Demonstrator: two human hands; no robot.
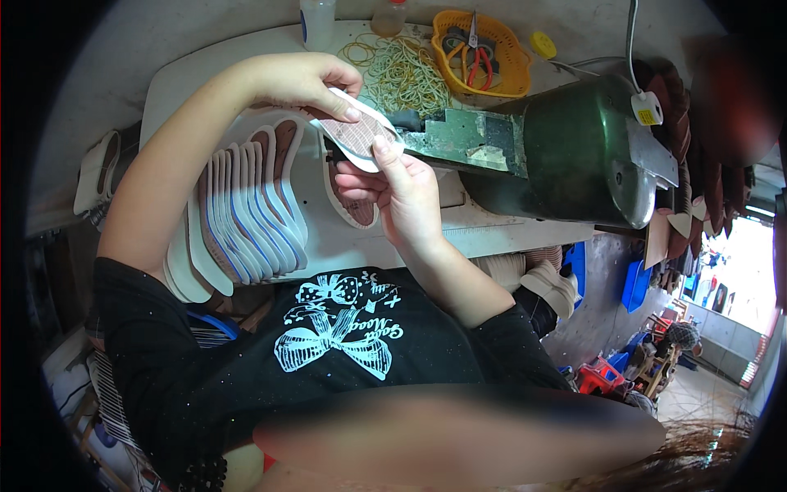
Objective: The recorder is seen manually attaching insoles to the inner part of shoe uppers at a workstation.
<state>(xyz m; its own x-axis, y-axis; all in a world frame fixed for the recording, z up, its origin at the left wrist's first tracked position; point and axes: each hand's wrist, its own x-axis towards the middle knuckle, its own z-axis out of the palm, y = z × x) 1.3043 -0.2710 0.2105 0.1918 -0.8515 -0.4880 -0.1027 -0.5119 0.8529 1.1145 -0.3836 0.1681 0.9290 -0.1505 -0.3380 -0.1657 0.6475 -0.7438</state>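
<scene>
Above the table (316, 201), I hold a shoe insole (358, 138) with a brown patterned face and a white rim. My left hand (324, 86) pinches its far end between thumb and bent fingers. From below, my right hand (402, 189) grips the near end, its thumb lying on the brown face. Just beneath, another brown and white insole (358, 211) rests on the table, partly covered by my right hand. To the left, a row of several overlapping insoles (254, 205) with white and blue edges lies beside my left forearm.
A green sewing machine (566, 148) stands right of my hands, its arm reaching toward the insole. Behind lie a heap of pale bands (406, 74) and a yellow basket (522, 66) holding pliers (484, 70). A cable (631, 49) hangs at the right.
</scene>
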